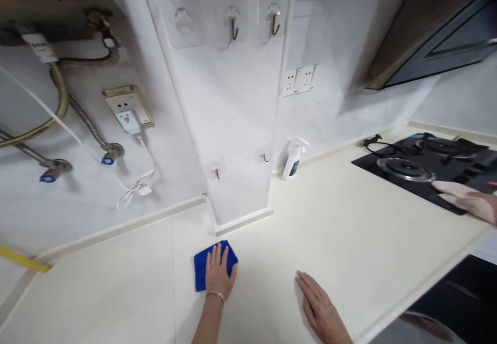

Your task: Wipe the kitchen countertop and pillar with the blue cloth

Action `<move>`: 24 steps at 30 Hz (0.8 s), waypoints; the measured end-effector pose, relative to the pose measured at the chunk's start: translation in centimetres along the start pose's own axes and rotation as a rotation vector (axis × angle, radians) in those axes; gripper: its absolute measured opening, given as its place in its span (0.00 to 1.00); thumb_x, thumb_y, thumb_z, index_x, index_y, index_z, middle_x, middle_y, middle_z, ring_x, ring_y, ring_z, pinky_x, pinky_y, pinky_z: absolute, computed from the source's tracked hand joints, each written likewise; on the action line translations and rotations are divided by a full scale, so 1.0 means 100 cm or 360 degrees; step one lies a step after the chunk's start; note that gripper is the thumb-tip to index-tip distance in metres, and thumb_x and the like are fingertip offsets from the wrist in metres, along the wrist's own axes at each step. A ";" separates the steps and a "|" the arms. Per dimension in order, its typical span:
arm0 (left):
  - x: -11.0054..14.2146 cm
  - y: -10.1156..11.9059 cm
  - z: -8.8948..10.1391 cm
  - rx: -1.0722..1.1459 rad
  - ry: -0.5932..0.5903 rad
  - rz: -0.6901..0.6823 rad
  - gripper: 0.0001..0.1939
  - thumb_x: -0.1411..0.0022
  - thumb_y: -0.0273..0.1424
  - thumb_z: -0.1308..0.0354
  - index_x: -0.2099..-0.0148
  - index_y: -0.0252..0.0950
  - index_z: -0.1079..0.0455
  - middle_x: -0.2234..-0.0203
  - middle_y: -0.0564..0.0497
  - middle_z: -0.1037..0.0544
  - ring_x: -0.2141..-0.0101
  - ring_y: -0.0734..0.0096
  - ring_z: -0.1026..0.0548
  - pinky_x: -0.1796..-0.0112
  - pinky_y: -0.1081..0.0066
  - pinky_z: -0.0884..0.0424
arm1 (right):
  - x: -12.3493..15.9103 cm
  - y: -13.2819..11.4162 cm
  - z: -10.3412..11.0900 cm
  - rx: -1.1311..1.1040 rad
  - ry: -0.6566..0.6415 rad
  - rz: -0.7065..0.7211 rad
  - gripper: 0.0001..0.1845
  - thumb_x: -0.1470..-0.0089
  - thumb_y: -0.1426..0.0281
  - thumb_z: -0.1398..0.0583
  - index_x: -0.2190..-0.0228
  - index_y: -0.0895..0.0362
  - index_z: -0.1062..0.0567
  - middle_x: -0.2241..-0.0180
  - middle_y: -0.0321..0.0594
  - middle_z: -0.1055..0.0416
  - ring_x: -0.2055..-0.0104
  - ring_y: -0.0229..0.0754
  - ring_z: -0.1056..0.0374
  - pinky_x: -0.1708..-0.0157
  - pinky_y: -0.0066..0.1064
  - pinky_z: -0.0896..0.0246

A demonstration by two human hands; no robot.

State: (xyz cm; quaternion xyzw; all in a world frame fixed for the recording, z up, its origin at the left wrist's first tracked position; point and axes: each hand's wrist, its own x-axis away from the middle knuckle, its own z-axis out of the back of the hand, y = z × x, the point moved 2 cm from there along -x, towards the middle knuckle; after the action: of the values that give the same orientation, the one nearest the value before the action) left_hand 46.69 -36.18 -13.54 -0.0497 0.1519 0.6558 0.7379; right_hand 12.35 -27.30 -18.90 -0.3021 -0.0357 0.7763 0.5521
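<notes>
Left hand (pixel 218 277) lies open and flat, pressing a blue microfiber cloth (pixel 201 267) under it, not gripping. Cloth is soft, light, limp; easy to pinch at any edge. Right hand (pixel 320 305) rests open and empty on the tabletop (pixel 116 282), apart from it.
</notes>
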 end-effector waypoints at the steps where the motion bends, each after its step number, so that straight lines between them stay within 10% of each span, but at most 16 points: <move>1: 0.008 -0.014 0.004 -0.0048 0.0036 0.0041 0.30 0.33 0.41 0.53 0.32 0.40 0.44 0.33 0.44 0.42 0.34 0.55 0.44 0.35 0.50 0.45 | 0.000 0.000 0.000 0.0004 -0.0003 0.0013 0.33 0.37 0.70 0.49 0.33 0.46 0.49 0.33 0.39 0.48 0.33 0.51 0.46 0.39 0.47 0.36; 9: 0.010 -0.057 0.006 -0.0219 0.0080 0.0220 0.29 0.32 0.36 0.59 0.31 0.34 0.48 0.33 0.44 0.41 0.34 0.58 0.44 0.35 0.51 0.45 | 0.000 -0.001 0.006 0.0076 -0.0038 0.0089 0.31 0.36 0.68 0.50 0.34 0.46 0.48 0.34 0.39 0.45 0.35 0.52 0.44 0.41 0.47 0.34; 24: -0.126 -0.082 -0.008 0.0043 -0.0024 0.0159 0.25 0.33 0.31 0.56 0.35 0.39 0.38 0.34 0.47 0.38 0.34 0.58 0.42 0.35 0.52 0.46 | -0.007 -0.008 0.014 0.0166 -0.0063 0.0066 0.33 0.39 0.69 0.49 0.34 0.49 0.45 0.34 0.41 0.44 0.37 0.55 0.40 0.48 0.46 0.27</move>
State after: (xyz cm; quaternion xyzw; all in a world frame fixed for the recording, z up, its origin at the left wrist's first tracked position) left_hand 53.48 -49.55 -11.70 -0.0272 0.1574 0.6900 0.7060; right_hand 12.44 -27.23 -17.21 -0.2582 0.0002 0.7942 0.5502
